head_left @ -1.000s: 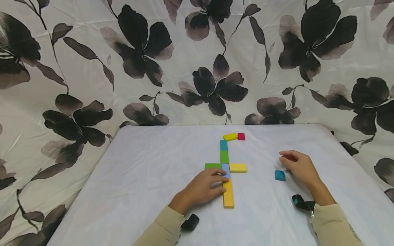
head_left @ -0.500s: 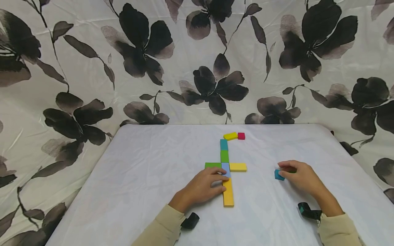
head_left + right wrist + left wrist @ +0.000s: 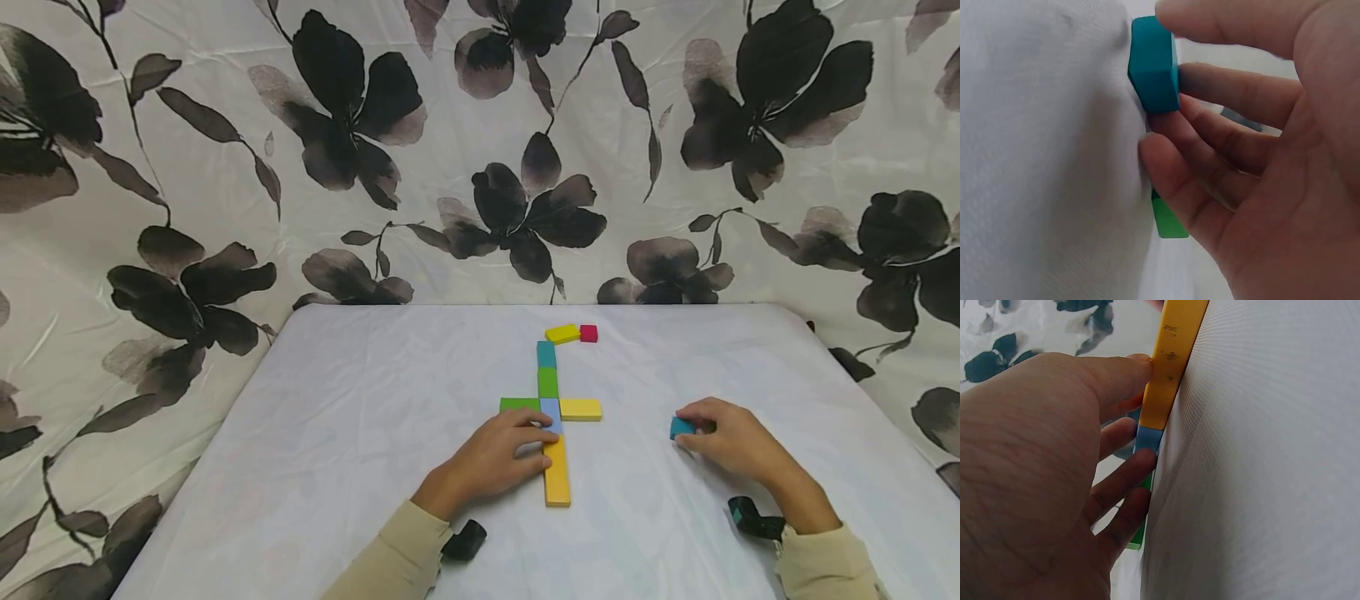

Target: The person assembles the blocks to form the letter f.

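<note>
My right hand (image 3: 738, 437) pinches a teal-blue block (image 3: 1152, 62) between thumb and forefinger, low over the table. Past its little finger a green block (image 3: 1171, 219) shows in the right wrist view; the hand hides that one from the head view. My left hand (image 3: 487, 454) lies with loosely spread fingers against a row of blocks. Its thumb touches the long orange-yellow block (image 3: 557, 479), while other fingertips rest at the light blue block (image 3: 551, 407) and partly cover it.
Above the light blue block stand a green block (image 3: 547, 382) and a teal block (image 3: 546, 354). A green block (image 3: 519, 405) and a yellow block (image 3: 581, 409) flank it. Another yellow block (image 3: 562, 334) and a red block (image 3: 588, 334) sit at the top. A white cloth (image 3: 360, 375) covers the table.
The right hand has come down onto the blue block beside it and now pinches it. The left hand and the row of blocks have stayed in place.
</note>
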`<state>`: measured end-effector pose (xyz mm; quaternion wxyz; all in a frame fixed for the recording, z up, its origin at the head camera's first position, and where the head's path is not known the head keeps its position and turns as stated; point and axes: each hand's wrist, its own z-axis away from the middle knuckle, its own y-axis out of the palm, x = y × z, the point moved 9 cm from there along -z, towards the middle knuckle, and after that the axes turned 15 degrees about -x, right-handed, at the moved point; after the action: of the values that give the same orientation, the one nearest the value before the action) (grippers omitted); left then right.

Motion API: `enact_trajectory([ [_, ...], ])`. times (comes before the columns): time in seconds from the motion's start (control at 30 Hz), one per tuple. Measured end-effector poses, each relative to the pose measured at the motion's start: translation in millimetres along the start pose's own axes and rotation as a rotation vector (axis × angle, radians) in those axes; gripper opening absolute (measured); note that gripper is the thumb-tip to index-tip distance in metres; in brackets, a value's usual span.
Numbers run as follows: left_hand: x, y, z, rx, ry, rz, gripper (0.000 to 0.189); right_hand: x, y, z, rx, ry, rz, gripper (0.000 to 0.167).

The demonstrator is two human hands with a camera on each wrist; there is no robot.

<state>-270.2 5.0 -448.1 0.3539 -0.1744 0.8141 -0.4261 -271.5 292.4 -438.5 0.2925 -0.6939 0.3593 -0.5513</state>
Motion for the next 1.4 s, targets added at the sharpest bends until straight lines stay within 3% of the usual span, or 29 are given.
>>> enact_trajectory([
  [0.23,-1.9,-1.4,-0.5,-0.007,0.008,0.003,0.034,0.3,0.8,-1.8,-0.016,-0.01,0.005,0.039],
  [0.7,-1.4,-1.9,-0.6,-0.013,0.005,-0.008,0.034,0.9,-1.0,-14.7,-0.112,0.084,-0.101,0.047],
  [1.07,-1.7,-0.6,0.0,-0.01,0.014,0.0,0.035,1.1,22.2,-37.2,-0.038,0.207,-0.382,0.053],
  [1.4,-3.8,-2.7,-0.2,-0.014,0.019,-0.004,0.034,-3.7,35.8,-58.5,-0.001,0.306,-0.404,0.058],
])
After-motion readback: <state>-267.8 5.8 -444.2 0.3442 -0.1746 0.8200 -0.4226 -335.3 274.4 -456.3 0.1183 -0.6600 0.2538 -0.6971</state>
